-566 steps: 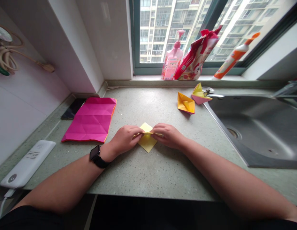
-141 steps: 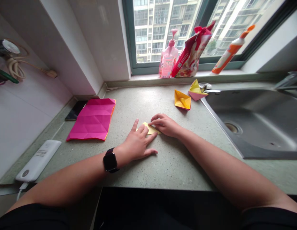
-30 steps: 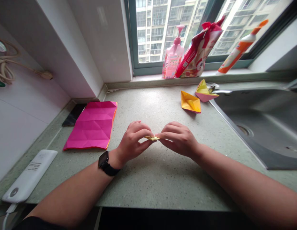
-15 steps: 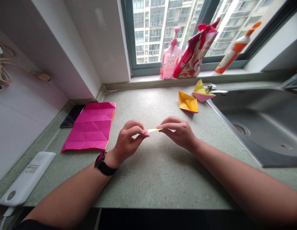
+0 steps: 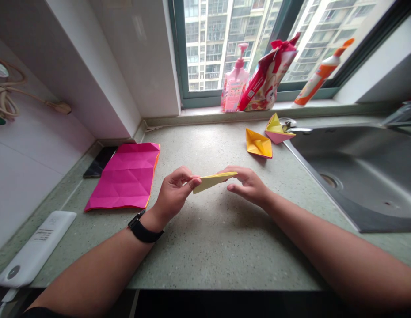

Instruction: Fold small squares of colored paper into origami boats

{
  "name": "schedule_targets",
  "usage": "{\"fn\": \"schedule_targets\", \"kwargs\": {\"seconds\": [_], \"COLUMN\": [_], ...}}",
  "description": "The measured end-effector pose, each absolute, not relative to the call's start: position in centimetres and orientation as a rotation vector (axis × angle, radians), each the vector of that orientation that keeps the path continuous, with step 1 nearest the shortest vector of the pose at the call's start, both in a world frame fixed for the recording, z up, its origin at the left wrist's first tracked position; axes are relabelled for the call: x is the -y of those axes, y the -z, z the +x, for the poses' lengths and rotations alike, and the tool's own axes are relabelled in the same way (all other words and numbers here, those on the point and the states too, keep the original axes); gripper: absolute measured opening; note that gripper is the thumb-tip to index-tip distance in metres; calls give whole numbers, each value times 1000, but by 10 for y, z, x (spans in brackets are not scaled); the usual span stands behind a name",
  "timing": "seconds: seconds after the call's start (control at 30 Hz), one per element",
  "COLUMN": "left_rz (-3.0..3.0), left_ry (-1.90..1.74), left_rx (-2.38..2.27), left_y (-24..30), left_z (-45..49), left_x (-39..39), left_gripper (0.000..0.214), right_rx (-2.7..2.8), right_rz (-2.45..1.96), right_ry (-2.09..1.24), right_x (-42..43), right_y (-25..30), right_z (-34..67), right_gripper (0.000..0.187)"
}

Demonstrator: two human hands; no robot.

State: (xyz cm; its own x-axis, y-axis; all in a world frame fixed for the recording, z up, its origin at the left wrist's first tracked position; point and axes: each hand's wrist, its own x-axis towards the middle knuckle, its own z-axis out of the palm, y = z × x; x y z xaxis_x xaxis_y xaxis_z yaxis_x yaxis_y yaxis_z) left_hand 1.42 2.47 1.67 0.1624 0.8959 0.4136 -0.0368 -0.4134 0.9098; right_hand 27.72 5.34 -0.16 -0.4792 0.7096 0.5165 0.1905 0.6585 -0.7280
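my left hand (image 5: pixel 174 194) pinches one end of the folded paper (image 5: pixel 214 180), my right hand (image 5: pixel 248 185) lightly holds the other; an uneven pull could tear a crease.

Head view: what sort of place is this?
Probably a home kitchen counter: a stainless steel sink set in a speckled green stone countertop, with a pink pump soap bottle on the windowsill.
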Motion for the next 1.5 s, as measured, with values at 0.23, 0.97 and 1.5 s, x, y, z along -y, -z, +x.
{"fn": "schedule_targets", "kwargs": {"seconds": [0.23,0.97,1.5], "left_rz": [1538,2339,2237], "left_ry": [-1260,-1175,-1068], "left_rx": [-904,-936,-834], "left_y": [-15,8,-8], "left_z": [16,17,16], "left_x": [-22,-23,-14], "left_gripper": [46,53,39], "right_rx": [2135,2199,2069], "right_rz": [-688,-641,-611], "right_ry": [-799,-117,-348], "right_x": [-47,-38,-38], "right_y": [4,9,7], "right_z": [268,262,259], "right_gripper": [27,31,40]}}
